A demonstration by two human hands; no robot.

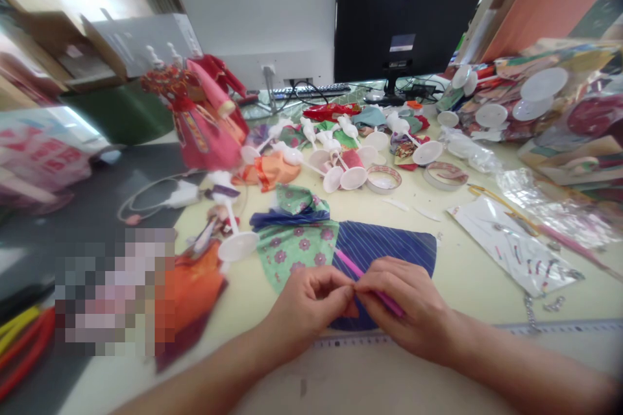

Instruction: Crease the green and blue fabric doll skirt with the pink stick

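Observation:
My left hand (316,298) is closed in a pinch, its fingertips meeting those of my right hand (406,308); what it grips is too small to tell. A slim pink pen-like stick (348,262) runs through my right hand, tip pointing up and left. Under both hands lies a small piece of sewn cloth, part green with flowers (296,246), part dark blue with thin stripes (389,243). A bit of reddish-orange material (351,307) shows just below the fingertips.
Behind the cloth lie several white doll stands (353,178) and tape rolls (383,178). Dressed dolls (207,123) stand back left, near two monitors (409,26). A ruler (549,327) edges the front. To the right is a bag of small trinkets (516,246); red-handled scissors (29,353) lie left.

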